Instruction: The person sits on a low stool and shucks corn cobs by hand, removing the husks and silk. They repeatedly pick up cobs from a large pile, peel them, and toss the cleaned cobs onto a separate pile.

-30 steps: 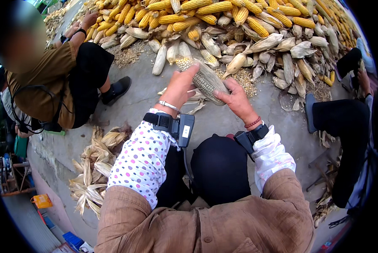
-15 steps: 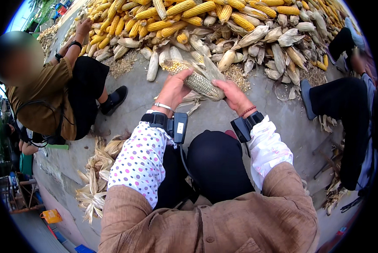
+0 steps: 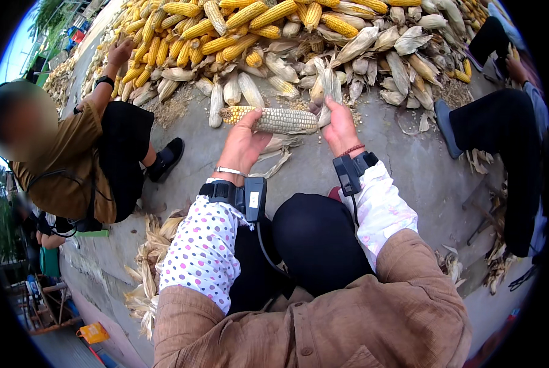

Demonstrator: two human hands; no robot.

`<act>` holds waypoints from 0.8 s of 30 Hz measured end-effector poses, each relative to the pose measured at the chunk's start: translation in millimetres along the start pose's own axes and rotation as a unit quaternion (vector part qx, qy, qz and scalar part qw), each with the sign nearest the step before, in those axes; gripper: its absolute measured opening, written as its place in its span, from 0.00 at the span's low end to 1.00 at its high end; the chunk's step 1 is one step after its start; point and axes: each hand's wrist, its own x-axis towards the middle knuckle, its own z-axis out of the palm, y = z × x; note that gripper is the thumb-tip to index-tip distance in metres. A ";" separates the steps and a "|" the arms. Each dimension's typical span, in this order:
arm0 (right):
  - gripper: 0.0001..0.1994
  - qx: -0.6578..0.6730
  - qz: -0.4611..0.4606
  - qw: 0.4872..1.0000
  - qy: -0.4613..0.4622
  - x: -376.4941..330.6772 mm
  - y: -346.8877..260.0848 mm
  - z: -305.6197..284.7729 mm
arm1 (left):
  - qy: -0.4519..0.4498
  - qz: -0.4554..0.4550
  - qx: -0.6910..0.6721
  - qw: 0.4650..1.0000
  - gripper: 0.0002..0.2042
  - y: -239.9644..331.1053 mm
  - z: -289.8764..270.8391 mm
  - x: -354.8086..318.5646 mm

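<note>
A pale, whitish corn cob (image 3: 288,121) with yellow kernels at its left end lies level between my hands, above the concrete ground. My left hand (image 3: 245,146) is closed round its left part from below, thumb on top. My right hand (image 3: 340,127) is closed at the cob's right end and grips the dry husk (image 3: 328,86), which stands up above the fingers. The husk appears peeled away from the kernels and bunched at that end. Which fingers press on the cob's end itself is hidden.
Ahead lies a big heap of yellow corn cobs (image 3: 225,43), with husked ears (image 3: 403,73) along its near edge. A co-worker (image 3: 60,141) squats at the left; another person's leg (image 3: 489,147) is at the right. Loose husks (image 3: 148,270) lie by my left side.
The cob has turned from slanting down rightward to nearly level. My right hand has moved from the cob's lower end to the upright husk, and the husk has come away from the cob's side.
</note>
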 end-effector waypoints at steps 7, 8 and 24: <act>0.11 0.194 0.023 0.977 0.079 14.3 -23.8 9.4 | 0.019 -0.057 -0.087 0.994 0.15 -13.1 11.0 -3.0; 0.11 0.218 0.018 0.970 0.101 12.3 -27.3 11.9 | 0.022 -0.041 -0.091 0.995 0.17 -13.8 14.7 -3.7; 0.13 0.091 0.033 0.986 -0.134 -56.7 -21.3 86.3 | 0.054 -0.055 -0.170 0.983 0.18 -11.3 12.9 4.9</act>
